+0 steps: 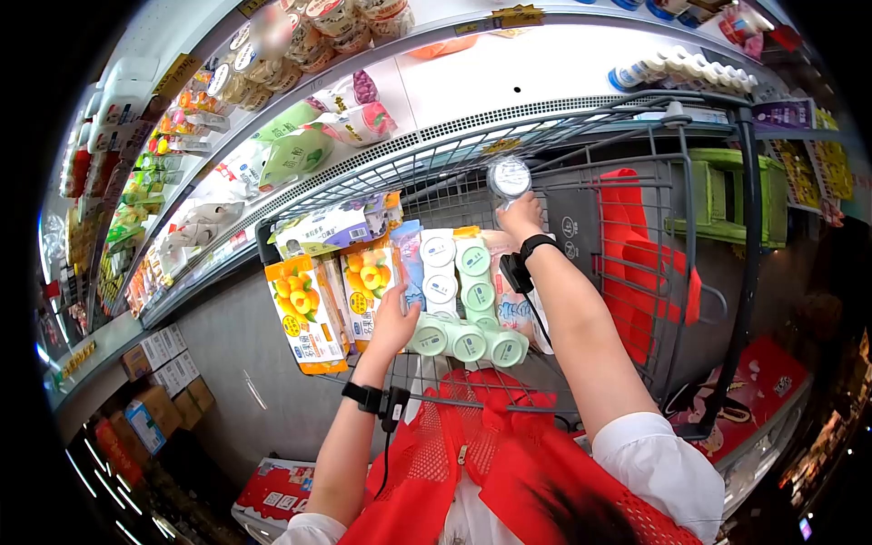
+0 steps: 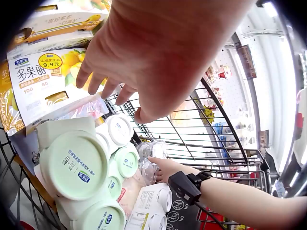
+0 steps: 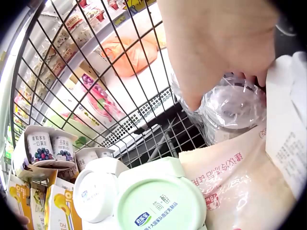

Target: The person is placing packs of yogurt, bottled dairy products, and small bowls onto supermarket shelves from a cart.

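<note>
My right hand [image 1: 522, 221] grips a stack of cups in clear plastic wrap [image 3: 235, 108] at the cart's far side. In the right wrist view the thumb lies on one side of the wrap and the fingertips on the other. My left hand [image 1: 396, 325], fingers extended, is beside a yogurt carton with yellow fruit printed on it [image 2: 53, 79]. Between the hands stand white-capped bottles [image 1: 440, 272] and pale green-capped bottles [image 1: 468, 343]. A pink-printed plastic pack [image 3: 230, 182] sits right below the wrapped cups.
The wire shopping cart [image 1: 454, 396] surrounds these goods. A purple blueberry carton [image 1: 336, 225] lies at its far left corner. Red straps [image 1: 627, 245] hang at its right end. Beyond stands a lit refrigerated shelf [image 1: 436, 91] with bagged and cupped goods. Cardboard boxes [image 1: 156, 413] stand on the floor at left.
</note>
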The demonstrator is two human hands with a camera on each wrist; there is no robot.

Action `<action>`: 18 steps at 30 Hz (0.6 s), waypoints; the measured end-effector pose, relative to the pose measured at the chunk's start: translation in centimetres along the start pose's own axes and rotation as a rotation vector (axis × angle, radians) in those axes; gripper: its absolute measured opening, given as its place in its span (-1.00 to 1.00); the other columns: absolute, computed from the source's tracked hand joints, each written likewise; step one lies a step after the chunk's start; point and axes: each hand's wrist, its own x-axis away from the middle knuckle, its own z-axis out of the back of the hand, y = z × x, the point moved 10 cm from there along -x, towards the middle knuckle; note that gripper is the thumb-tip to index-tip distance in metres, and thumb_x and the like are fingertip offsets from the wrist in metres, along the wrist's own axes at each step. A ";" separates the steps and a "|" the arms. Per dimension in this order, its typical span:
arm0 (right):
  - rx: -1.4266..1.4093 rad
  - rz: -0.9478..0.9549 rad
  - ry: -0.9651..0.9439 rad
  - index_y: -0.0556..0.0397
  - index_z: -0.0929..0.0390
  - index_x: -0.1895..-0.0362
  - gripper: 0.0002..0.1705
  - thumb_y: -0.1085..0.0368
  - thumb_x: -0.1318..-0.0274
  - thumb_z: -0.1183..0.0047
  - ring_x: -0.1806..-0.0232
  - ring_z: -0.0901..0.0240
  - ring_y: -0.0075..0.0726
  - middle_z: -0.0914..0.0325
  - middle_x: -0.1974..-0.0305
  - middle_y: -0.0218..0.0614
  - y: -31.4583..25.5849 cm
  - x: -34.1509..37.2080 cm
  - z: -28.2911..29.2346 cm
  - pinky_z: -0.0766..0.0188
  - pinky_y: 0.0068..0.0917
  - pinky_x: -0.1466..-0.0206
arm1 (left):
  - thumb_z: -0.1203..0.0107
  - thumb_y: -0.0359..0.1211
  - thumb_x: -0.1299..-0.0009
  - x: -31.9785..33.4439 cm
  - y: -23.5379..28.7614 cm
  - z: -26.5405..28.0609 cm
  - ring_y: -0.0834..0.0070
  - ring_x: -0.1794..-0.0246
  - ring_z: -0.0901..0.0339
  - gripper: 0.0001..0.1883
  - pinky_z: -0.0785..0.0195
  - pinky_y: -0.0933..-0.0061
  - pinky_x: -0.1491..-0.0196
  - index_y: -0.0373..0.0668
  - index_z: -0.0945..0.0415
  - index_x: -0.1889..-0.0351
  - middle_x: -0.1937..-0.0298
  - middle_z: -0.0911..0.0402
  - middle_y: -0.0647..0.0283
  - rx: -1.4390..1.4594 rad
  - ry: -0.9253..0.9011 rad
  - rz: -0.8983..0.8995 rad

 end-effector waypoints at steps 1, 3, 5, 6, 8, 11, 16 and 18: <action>0.047 -0.044 0.015 0.23 0.04 -0.20 0.00 -0.01 0.21 -0.24 -0.25 -0.01 0.02 -0.12 -0.17 -0.01 0.5 -0.2 -0.2 -0.09 -0.11 -0.22 | -0.09 -0.32 -0.20 0.3 0.0 -0.3 0.03 -0.07 -0.32 -0.53 -0.19 0.23 -0.10 -0.34 -0.30 -0.04 -0.02 -0.38 -0.11 0.031 -0.015 0.028; 0.065 -0.061 0.007 0.21 0.13 -0.24 0.12 0.00 0.30 -0.30 -0.27 0.05 -0.03 -0.07 -0.20 -0.05 0.6 -0.5 -0.9 -0.08 -0.04 -0.21 | -0.08 -0.32 -0.21 0.4 0.0 -0.4 0.03 -0.06 -0.33 -0.53 -0.19 0.25 -0.10 -0.35 -0.29 -0.05 -0.01 -0.38 -0.11 0.058 -0.017 0.053; 0.188 -0.051 0.041 0.21 0.14 -0.24 0.18 0.02 0.37 -0.35 -0.25 0.01 -0.05 -0.10 -0.17 -0.07 0.6 -0.3 -0.9 -0.10 -0.03 -0.20 | -0.06 -0.33 -0.23 0.4 0.1 -0.4 0.03 -0.07 -0.32 -0.54 -0.19 0.26 -0.11 -0.35 -0.28 -0.06 -0.03 -0.38 -0.10 0.075 -0.011 0.063; 0.192 -0.058 0.060 0.18 0.09 -0.19 0.12 0.07 0.40 -0.37 -0.23 -0.01 -0.07 -0.12 -0.13 -0.10 0.6 -0.3 -0.9 -0.13 -0.04 -0.18 | -0.06 -0.33 -0.23 0.4 0.2 -0.2 0.03 -0.07 -0.32 -0.54 -0.19 0.26 -0.11 -0.35 -0.28 -0.06 -0.03 -0.38 -0.10 0.076 -0.010 0.074; 0.160 -0.069 0.051 0.17 0.03 -0.14 0.03 0.10 0.38 -0.34 -0.22 -0.02 -0.08 -0.14 -0.12 -0.12 0.3 -0.3 -0.6 -0.15 -0.04 -0.17 | -0.04 -0.33 -0.24 0.3 0.8 0.7 0.06 -0.09 -0.32 -0.54 -0.18 0.26 -0.12 -0.33 -0.28 -0.07 -0.04 -0.38 -0.09 0.116 0.016 0.080; 0.035 -0.102 0.024 0.11 -0.10 -0.04 -0.19 0.23 0.37 -0.24 -0.22 -0.06 -0.08 -0.18 -0.10 -0.12 0.6 0.7 0.6 -0.16 -0.08 -0.17 | -0.03 -0.33 -0.26 0.6 0.5 1.5 0.09 -0.11 -0.31 -0.54 -0.17 0.27 -0.13 -0.30 -0.27 -0.10 -0.06 -0.37 -0.08 0.196 0.025 0.113; -0.076 -0.068 0.093 0.14 -0.15 -0.03 -0.19 0.21 0.39 -0.24 -0.22 -0.06 -0.06 -0.19 -0.11 -0.10 0.8 1.6 2.1 -0.15 -0.09 -0.19 | -0.02 -0.33 -0.27 0.6 0.5 2.6 0.13 -0.12 -0.31 -0.55 -0.17 0.28 -0.14 -0.28 -0.27 -0.11 -0.07 -0.38 -0.05 0.232 0.000 0.156; -0.086 -0.035 0.092 0.15 -0.15 -0.03 -0.18 0.19 0.40 -0.25 -0.22 -0.07 -0.05 -0.21 -0.10 -0.09 0.4 2.5 2.8 -0.16 -0.10 -0.19 | -0.02 -0.33 -0.28 0.6 0.6 3.0 0.15 -0.13 -0.32 -0.55 -0.18 0.29 -0.13 -0.28 -0.26 -0.11 -0.07 -0.38 -0.04 0.308 0.022 0.103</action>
